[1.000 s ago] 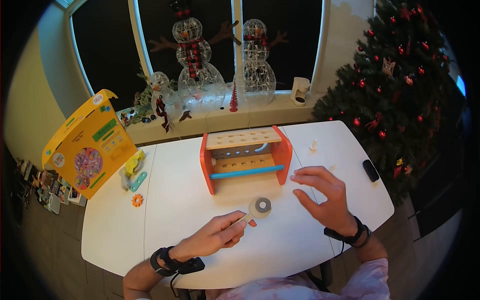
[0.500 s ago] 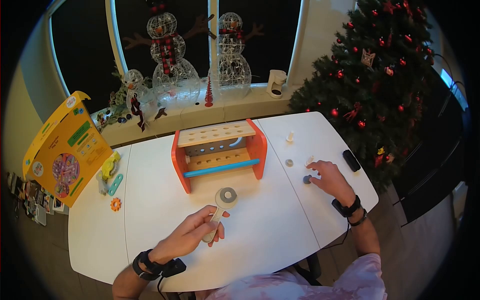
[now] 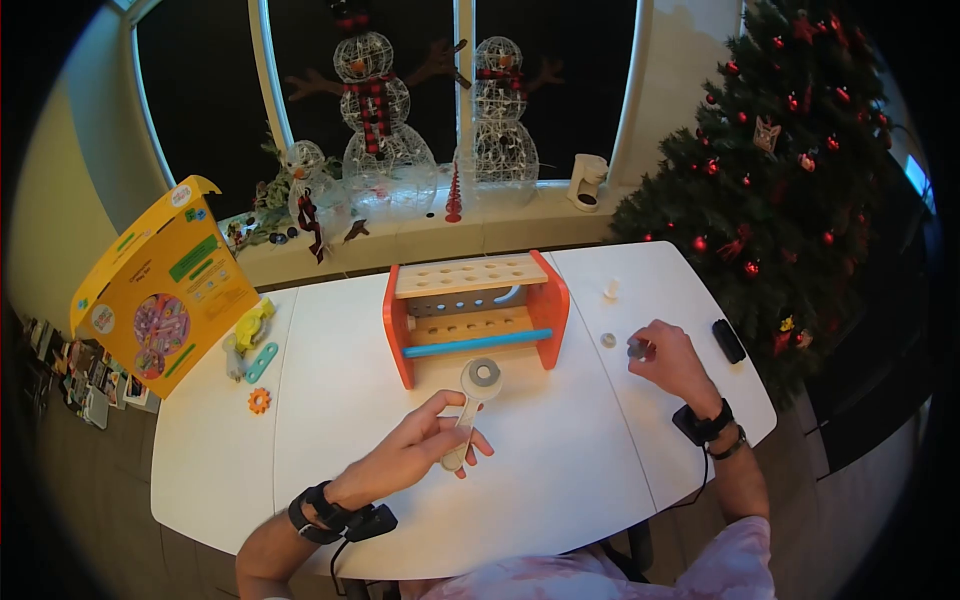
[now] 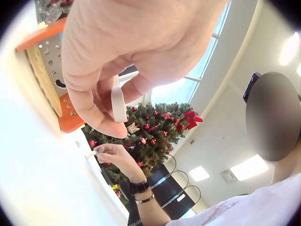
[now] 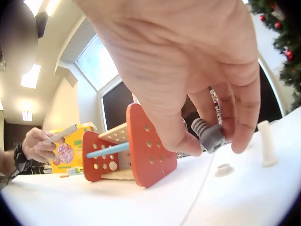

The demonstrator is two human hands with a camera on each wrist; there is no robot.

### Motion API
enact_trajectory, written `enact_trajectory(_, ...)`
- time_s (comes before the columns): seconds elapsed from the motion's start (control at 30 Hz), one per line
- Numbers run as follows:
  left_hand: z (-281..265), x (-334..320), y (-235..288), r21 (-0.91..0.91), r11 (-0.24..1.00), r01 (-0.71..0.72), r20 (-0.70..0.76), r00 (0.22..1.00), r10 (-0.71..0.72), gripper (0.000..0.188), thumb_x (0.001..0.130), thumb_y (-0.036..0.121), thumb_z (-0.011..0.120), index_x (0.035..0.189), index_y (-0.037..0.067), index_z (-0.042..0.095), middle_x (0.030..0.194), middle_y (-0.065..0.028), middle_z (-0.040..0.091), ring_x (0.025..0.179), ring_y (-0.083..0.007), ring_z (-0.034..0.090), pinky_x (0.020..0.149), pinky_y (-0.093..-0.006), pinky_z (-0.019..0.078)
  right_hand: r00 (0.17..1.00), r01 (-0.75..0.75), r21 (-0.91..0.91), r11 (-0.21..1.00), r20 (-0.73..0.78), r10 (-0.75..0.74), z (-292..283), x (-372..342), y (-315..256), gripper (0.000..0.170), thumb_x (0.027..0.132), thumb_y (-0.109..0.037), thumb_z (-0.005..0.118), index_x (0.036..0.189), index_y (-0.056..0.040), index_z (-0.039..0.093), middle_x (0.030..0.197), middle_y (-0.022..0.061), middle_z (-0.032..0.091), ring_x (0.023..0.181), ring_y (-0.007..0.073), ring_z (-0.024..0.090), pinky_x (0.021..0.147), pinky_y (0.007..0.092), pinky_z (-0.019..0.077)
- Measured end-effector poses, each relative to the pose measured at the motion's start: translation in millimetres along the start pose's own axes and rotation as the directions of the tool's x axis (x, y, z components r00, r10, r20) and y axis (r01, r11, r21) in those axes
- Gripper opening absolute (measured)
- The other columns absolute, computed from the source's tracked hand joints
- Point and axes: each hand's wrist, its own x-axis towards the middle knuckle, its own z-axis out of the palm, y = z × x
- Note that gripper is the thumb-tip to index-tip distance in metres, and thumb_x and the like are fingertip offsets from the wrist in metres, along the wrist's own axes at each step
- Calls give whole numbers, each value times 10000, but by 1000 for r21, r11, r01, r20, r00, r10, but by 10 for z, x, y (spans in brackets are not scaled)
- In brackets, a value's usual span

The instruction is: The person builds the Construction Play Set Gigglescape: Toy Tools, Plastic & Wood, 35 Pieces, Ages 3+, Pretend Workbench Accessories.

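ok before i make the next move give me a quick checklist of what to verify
1. Tool held: ok, the left hand grips the beige tool by its handle.
2. Screw held: ok, the right hand pinches the grey screw between thumb and fingers.
3. Toy bench upright: ok, the toy bench stands on the table.
4. Straight way from screw to bench free: not ok, a small round piece lies on the table between them.
5. Screw fits the bench's holes: cannot tell, it is apart from the bench.
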Motion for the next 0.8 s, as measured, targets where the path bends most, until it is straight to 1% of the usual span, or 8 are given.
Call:
enact_trajectory(0.03, 6, 44, 31, -26, 1000, -2, -20, 1000, 2, 360, 1188, 157, 500, 1532, 63, 448, 1218, -161, 758, 1040, -180, 695, 907, -370, 614, 1000, 4, 2, 1000, -2, -4, -20, 43, -56, 297, 827, -89, 851, 1098, 25, 807, 995, 159, 760, 960, 294, 787, 856, 392, 662)
enact_trajectory(0.1, 16, 152, 99, -43, 999, -12, -44, 999, 10, 376, 1186, 164, 510, 1541, 59, 446, 1237, -161, 757, 1044, -183, 698, 919, -371, 616, 982, 172, 294, 940, -121, -142, -82, 153, -164, 316, 849, -11, 811, 1161, 35, 793, 1097, 146, 713, 997, 279, 777, 908, 380, 684)
enact_trajectory(0.13, 14, 219, 129, -84, 996, -6, -44, 999, 2, 396, 1182, 161, 516, 1556, 54, 440, 1266, -165, 752, 1068, -187, 706, 939, -372, 619, 979, 196, 314, 929, -112, -168, -169, 197, -292, 351, 866, 48, 770, 1217, 30, 775, 1143, 132, 694, 1010, 258, 775, 974, 374, 687)
enact_trajectory(0.3, 3, 584, 174, -203, 979, -17, -66, 998, 4, 434, 1170, 143, 524, 1582, 38, 436, 1370, -180, 717, 1149, -216, 724, 1034, -398, 625, 951, 305, 432, 849, -189, -246, -373, 540, -623, 393, 878, 37, 758, 1271, 17, 754, 1144, 111, 691, 1036, 225, 776, 960, 362, 670)
enact_trajectory(0.37, -51, 759, 126, -344, 938, -42, -59, 998, 23, 442, 1166, 124, 515, 1586, 13, 432, 1434, -198, 682, 1200, -251, 730, 1106, -429, 615, 940, 340, 464, 818, -205, -274, -404, 701, -695, 410, 880, 36, 751, 1289, 18, 746, 1165, 104, 699, 1046, 212, 778, 956, 351, 658)
enact_trajectory(0.47, -124, 993, 107, -394, 917, -58, -87, 996, 26, 423, 1158, 91, 507, 1557, -28, 436, 1439, -199, 667, 1202, -278, 732, 1140, -437, 604, 987, 94, 668, 739, 35, -157, -526, 904, -886, 406, 894, -7, 766, 1299, 15, 749, 1220, 97, 739, 1069, 161, 776, 923, 300, 610)
enact_trajectory(0.67, -324, 1307, 169, -470, 882, -41, -92, 996, -3, 350, 1131, 31, 540, 1449, -80, 446, 1431, -240, 645, 1214, -307, 746, 1115, -376, 629, 967, 130, 813, 567, 23, -255, -312, 1477, -944, 381, 961, -71, 833, 1309, 23, 709, 1095, 113, 798, 1044, 166, 785, 950, 304, 619)
enact_trajectory(0.8, -399, 1407, 176, -455, 889, -54, -90, 996, 15, 333, 1136, 37, 538, 1436, -81, 454, 1417, -230, 646, 1216, -301, 746, 1101, -367, 639, 935, 149, 765, 627, 98, -341, -175, 1910, -935, 404, 974, -127, 861, 1314, 14, 695, 1092, 133, 807, 1028, 172, 790, 975, 311, 625)
